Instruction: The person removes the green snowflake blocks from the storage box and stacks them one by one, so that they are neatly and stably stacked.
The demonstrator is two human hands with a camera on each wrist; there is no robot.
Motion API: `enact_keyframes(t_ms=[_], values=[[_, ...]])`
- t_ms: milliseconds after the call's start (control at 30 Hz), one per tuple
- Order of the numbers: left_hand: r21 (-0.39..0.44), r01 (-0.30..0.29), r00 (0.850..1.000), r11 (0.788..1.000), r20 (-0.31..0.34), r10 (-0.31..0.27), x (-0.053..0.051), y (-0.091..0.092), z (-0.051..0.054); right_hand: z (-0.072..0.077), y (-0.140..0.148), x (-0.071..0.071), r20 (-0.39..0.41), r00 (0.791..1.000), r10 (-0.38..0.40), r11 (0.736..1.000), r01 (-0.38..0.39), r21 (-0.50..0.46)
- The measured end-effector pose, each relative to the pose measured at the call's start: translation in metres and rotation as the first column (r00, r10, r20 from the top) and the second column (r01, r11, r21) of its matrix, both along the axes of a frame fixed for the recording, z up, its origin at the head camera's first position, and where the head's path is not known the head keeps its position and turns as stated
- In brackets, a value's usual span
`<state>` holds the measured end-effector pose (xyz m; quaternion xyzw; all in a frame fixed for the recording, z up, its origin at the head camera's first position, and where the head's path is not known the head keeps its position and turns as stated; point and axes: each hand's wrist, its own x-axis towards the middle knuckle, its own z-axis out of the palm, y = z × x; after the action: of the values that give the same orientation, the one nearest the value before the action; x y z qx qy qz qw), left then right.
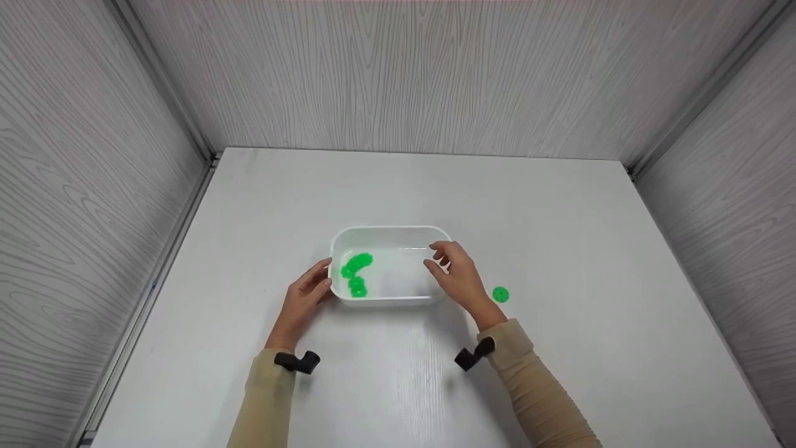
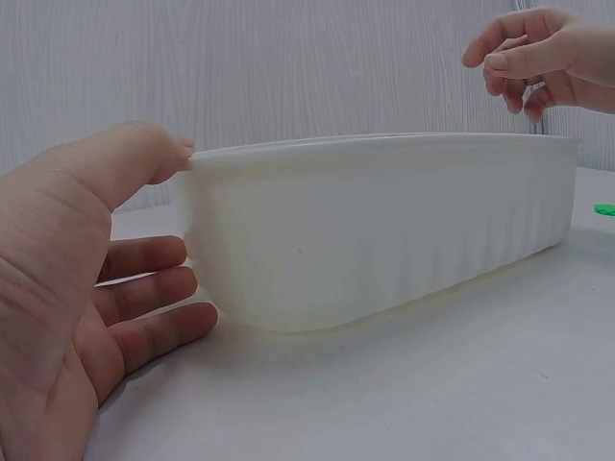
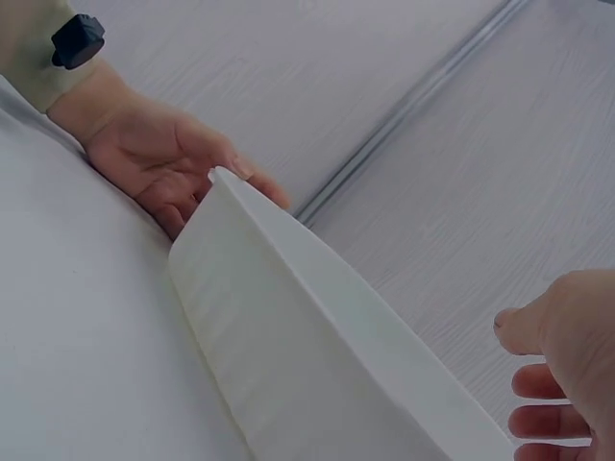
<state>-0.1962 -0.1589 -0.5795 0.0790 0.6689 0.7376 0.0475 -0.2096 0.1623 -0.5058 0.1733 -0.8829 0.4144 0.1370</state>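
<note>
A white plastic tub [image 1: 398, 301] stands on the table. Several bright green discs [image 1: 357, 264] lie inside at its left end, some overlapping. My left hand [image 1: 303, 300] holds that end, thumb at the rim and fingertips against the outer wall, as the left wrist view shows. Over the right end hangs my right hand [image 1: 457, 274], its fingers loosely bent with nothing between them. One more green disc [image 1: 500, 294], with small dark marks, lies on the table to the right of the right hand. From both wrist views the tub's wall [image 2: 384, 230] hides the discs inside.
The white tabletop [image 1: 559, 361] is bounded by a wood-grain panel [image 1: 410, 74] at the back and by panels on both sides. Each sleeve carries a small black wrist camera [image 1: 298, 361] near the cuff.
</note>
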Motion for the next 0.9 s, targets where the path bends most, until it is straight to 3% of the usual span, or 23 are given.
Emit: enact_keyframes(t_ms=[167, 333, 467, 733, 900], values=[[0.027, 0.01, 1.0, 1.0, 0.016, -0.011, 0.004, 0.0, 0.011, -0.004, -0.015, -0.005, 0.055, 0.998, 0.036, 0.999, -0.035, -0.026], [-0.006, 0.021, 1.0, 1.0, 0.023, -0.021, 0.009, 0.002, 0.023, -0.007, -0.027, -0.01, 0.141, 0.988, 0.068, 0.996, -0.059, -0.061], [0.003, 0.023, 1.0, 1.0, 0.018, -0.023, 0.009, 0.002, 0.022, -0.009, -0.037, -0.015, 0.162, 0.981, 0.104, 0.994, -0.099, -0.036], [0.026, -0.008, 1.0, 1.0, 0.008, 0.008, 0.001, 0.0, 0.002, -0.009, -0.056, -0.025, 0.213, 0.962, 0.173, 0.985, -0.174, -0.011], [0.001, -0.012, 1.0, 1.0, -0.001, 0.012, -0.001, 0.001, 0.002, -0.009, -0.065, -0.032, 0.274, 0.947, 0.168, 0.983, -0.181, 0.022]])
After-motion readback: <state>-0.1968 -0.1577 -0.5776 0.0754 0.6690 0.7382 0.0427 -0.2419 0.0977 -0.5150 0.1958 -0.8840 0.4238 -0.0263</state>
